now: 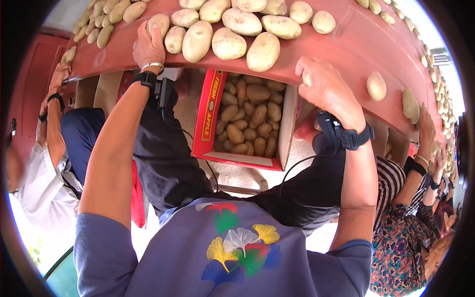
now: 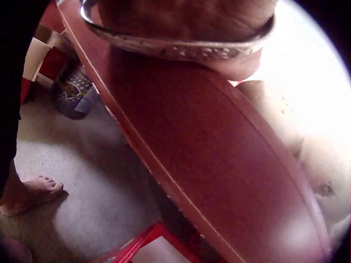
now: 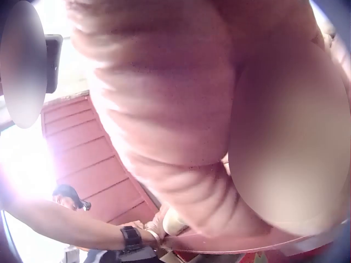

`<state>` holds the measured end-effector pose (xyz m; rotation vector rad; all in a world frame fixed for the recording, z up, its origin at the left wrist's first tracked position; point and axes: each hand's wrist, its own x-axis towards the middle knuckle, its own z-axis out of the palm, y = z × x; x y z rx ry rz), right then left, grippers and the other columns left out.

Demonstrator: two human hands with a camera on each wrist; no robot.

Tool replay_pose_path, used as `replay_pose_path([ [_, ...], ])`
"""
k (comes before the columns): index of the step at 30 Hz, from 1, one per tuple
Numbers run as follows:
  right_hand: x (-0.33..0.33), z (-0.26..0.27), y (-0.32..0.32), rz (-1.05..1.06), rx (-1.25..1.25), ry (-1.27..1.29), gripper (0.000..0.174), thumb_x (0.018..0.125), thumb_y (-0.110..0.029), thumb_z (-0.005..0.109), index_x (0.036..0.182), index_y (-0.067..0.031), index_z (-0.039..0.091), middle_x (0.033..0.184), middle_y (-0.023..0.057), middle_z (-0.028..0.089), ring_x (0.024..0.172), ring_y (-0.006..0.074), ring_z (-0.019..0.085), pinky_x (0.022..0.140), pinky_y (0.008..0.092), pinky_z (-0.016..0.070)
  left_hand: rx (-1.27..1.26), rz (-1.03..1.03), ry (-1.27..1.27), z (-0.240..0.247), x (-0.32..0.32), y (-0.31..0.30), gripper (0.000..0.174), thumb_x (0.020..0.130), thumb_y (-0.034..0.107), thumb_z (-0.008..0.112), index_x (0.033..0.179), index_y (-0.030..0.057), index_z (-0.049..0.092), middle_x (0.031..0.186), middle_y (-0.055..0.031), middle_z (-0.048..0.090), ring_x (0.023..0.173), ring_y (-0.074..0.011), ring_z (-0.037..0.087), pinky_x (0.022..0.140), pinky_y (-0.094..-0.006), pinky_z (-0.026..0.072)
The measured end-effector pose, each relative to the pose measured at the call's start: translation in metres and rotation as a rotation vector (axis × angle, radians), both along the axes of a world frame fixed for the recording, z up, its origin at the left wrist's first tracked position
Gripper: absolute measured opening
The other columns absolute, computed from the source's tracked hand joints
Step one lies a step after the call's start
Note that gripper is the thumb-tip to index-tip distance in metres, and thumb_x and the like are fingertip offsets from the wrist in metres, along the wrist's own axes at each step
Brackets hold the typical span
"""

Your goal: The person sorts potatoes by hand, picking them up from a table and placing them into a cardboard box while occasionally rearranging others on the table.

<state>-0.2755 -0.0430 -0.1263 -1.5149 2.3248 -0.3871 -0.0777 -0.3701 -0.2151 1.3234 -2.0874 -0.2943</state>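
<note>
At the table's near edge, my left hand [image 1: 148, 51] grips a potato [image 1: 158, 24], thumb and fingers at its sides. The left wrist view shows only the wrist with a silver bangle [image 2: 203, 50] above the red tabletop [image 2: 181, 137]. My right hand [image 1: 330, 90] is over the edge to the right, its fingers curled round a potato [image 1: 307, 79], most of which the hand hides. Close up in the right wrist view are the curled fingers [image 3: 159, 93]. Several loose potatoes [image 1: 228, 43] lie between and beyond the hands.
Below the table edge, between my knees, stands a red carton [image 1: 208, 119] filled with potatoes [image 1: 250, 114]. Single potatoes [image 1: 376, 86] lie right of my right hand. Other people's hands [image 1: 424, 123] work along the table on both sides. Cables hang from my wrist cameras.
</note>
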Motion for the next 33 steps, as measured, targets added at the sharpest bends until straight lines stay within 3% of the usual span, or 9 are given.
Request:
replay_pose_path([
  [2, 0.001, 0.006, 0.002, 0.1, 0.02, -0.153, 0.028, 0.07, -0.01, 0.059, 0.097, -0.0037, 0.056, 0.079, 0.0158, 0.057, 0.078, 0.0333, 0.057, 0.068, 0.0418, 0.0459, -0.003, -0.008, 0.006, 0.003, -0.001, 0.004, 0.052, 0.09, 0.049, 0.038, 0.128, 0.0138, 0.047, 0.111, -0.0213, 0.06, 0.102, -0.0427, 0.054, 0.09, -0.0492, 0.0402],
  [4, 0.005, 0.009, 0.013, 0.176, 0.022, -0.557, 0.03, 0.071, -0.013, 0.062, 0.1, -0.0033, 0.058, 0.076, 0.0143, 0.058, 0.074, 0.0279, 0.058, 0.065, 0.0389, 0.046, -0.042, -0.035, 0.038, -0.005, 0.001, -0.003, 0.051, 0.09, 0.048, 0.039, 0.127, 0.0142, 0.047, 0.11, -0.0207, 0.061, 0.1, -0.0429, 0.055, 0.088, -0.0492, 0.0412],
  [6, 0.013, 0.023, 0.004, 0.298, 0.209, -0.57, 0.03, 0.073, -0.017, 0.065, 0.099, -0.0031, 0.059, 0.074, 0.01, 0.059, 0.073, 0.0213, 0.059, 0.065, 0.0345, 0.0466, -0.042, -0.02, 0.04, -0.007, 0.0, -0.004, 0.051, 0.09, 0.049, 0.039, 0.127, 0.0149, 0.047, 0.109, -0.0216, 0.061, 0.099, -0.0427, 0.055, 0.087, -0.049, 0.0415],
  [11, -0.006, 0.028, -0.006, -0.085, -0.271, -0.688, 0.018, 0.08, -0.019, 0.066, 0.094, -0.0066, 0.062, 0.082, 0.0043, 0.065, 0.078, 0.0117, 0.06, 0.069, 0.028, 0.0487, -0.002, 0.005, 0.016, -0.002, 0.0, -0.003, 0.051, 0.09, 0.05, 0.038, 0.127, 0.016, 0.047, 0.108, -0.0245, 0.061, 0.099, -0.0422, 0.056, 0.086, -0.0487, 0.0419],
  [13, -0.038, 0.02, -0.017, -0.274, -0.512, -0.333, 0.03, 0.077, -0.02, 0.068, 0.102, -0.0065, 0.06, 0.096, 0.0101, 0.064, 0.091, 0.0196, 0.061, 0.082, 0.0348, 0.0475, -0.003, 0.003, 0.022, -0.006, 0.001, -0.001, 0.051, 0.09, 0.05, 0.038, 0.127, 0.016, 0.047, 0.107, -0.0248, 0.06, 0.099, -0.0423, 0.056, 0.086, -0.0489, 0.0418],
  [15, -0.077, 0.01, -0.026, -0.23, -0.591, 0.088, 0.046, 0.072, -0.021, 0.068, 0.115, -0.0077, 0.056, 0.11, 0.0164, 0.06, 0.106, 0.0292, 0.056, 0.093, 0.04, 0.043, -0.018, -0.005, 0.04, -0.007, 0.0, -0.004, 0.051, 0.09, 0.049, 0.039, 0.127, 0.0155, 0.047, 0.107, -0.0242, 0.061, 0.099, -0.0426, 0.056, 0.087, -0.0492, 0.0416],
  [18, -0.11, -0.017, -0.041, -0.306, -0.593, 0.228, 0.061, 0.069, -0.02, 0.068, 0.125, -0.009, 0.049, 0.12, 0.0194, 0.054, 0.115, 0.0346, 0.049, 0.099, 0.0422, 0.0391, -0.047, -0.039, 0.06, -0.006, 0.0, 0.0, 0.05, 0.09, 0.047, 0.039, 0.127, 0.0144, 0.047, 0.108, -0.0231, 0.061, 0.098, -0.0429, 0.056, 0.087, -0.0496, 0.0414],
  [27, -0.12, -0.038, -0.065, -0.423, -0.228, 0.31, 0.062, 0.069, -0.024, 0.067, 0.125, -0.0092, 0.047, 0.107, 0.0194, 0.061, 0.108, 0.037, 0.054, 0.093, 0.0406, 0.0442, -0.012, -0.003, 0.016, -0.007, 0.0, -0.003, 0.052, 0.088, 0.048, 0.04, 0.127, 0.0134, 0.048, 0.109, -0.0208, 0.062, 0.102, -0.0414, 0.055, 0.09, -0.0489, 0.0409],
  [33, -0.103, -0.022, -0.033, -0.396, 0.007, 0.111, 0.04, 0.07, -0.021, 0.065, 0.106, -0.0069, 0.055, 0.094, 0.018, 0.064, 0.092, 0.0347, 0.061, 0.081, 0.0414, 0.0476, -0.013, -0.007, 0.042, -0.007, 0.001, -0.005, 0.054, 0.088, 0.052, 0.038, 0.127, 0.0166, 0.048, 0.112, -0.021, 0.06, 0.104, -0.0423, 0.054, 0.09, -0.0485, 0.0404],
])
